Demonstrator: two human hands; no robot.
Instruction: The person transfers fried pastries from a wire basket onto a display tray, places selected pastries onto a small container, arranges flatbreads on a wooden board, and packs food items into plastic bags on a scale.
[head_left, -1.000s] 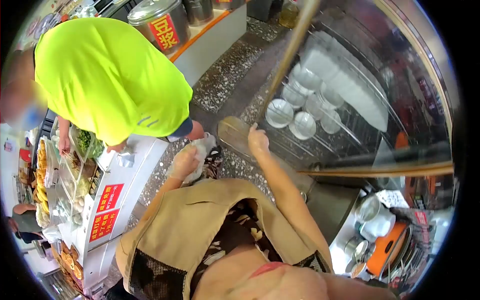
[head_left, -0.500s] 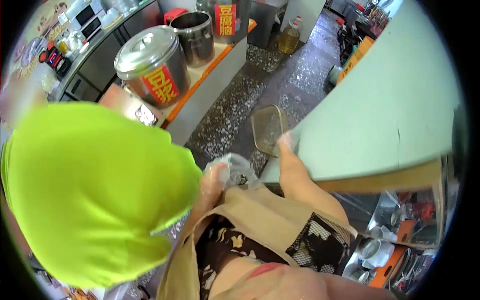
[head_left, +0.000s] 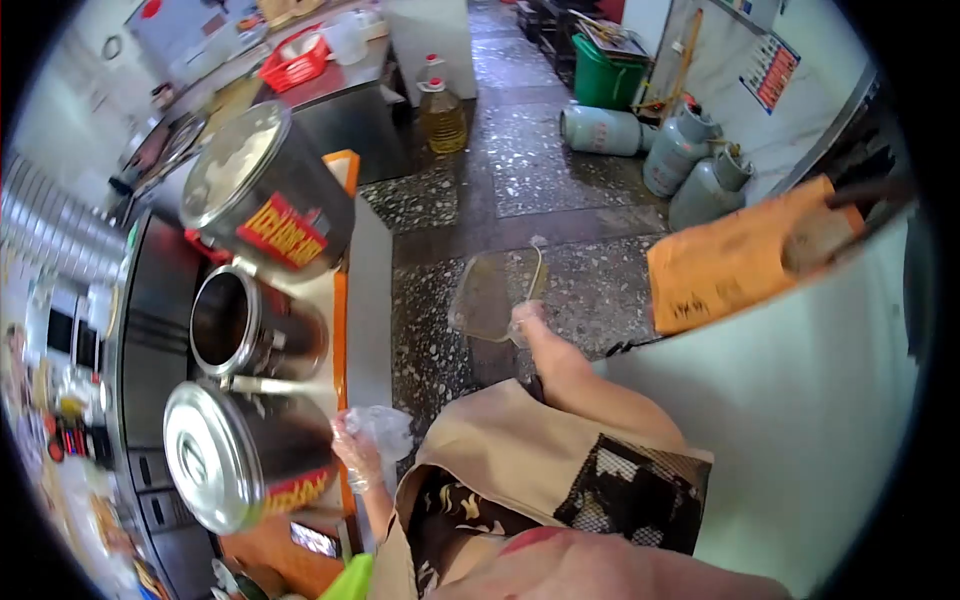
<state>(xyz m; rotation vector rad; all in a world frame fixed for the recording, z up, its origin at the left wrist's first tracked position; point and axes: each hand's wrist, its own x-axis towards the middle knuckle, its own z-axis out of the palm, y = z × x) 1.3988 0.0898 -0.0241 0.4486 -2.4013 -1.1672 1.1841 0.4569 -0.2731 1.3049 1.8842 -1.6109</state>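
Note:
My right hand (head_left: 530, 318), in a thin clear glove, is stretched forward and closed on the near rim of a see-through rectangular plastic tub (head_left: 485, 295). The tub hangs tilted above the dark speckled floor, and nothing clearly shows inside it. My left hand (head_left: 358, 455), also in clear plastic, is low on the left beside the counter edge. Its fingers are closed on a crumpled clear plastic bag (head_left: 385, 432). Close to it stands a lidded steel pot (head_left: 225, 455) with a red label.
An open steel pot (head_left: 255, 325) and another lidded pot (head_left: 270, 190) share the orange-edged counter (head_left: 340, 340). Gas cylinders (head_left: 683, 155), a green bin (head_left: 605, 75) and an orange box (head_left: 735, 265) line the right side. An oil jug (head_left: 442, 118) stands on the floor ahead.
My view has swung right and onward along the aisle, bringing the cylinders and bin into sight. The person in the bright green cap has almost left view. Both hands keep their holds.

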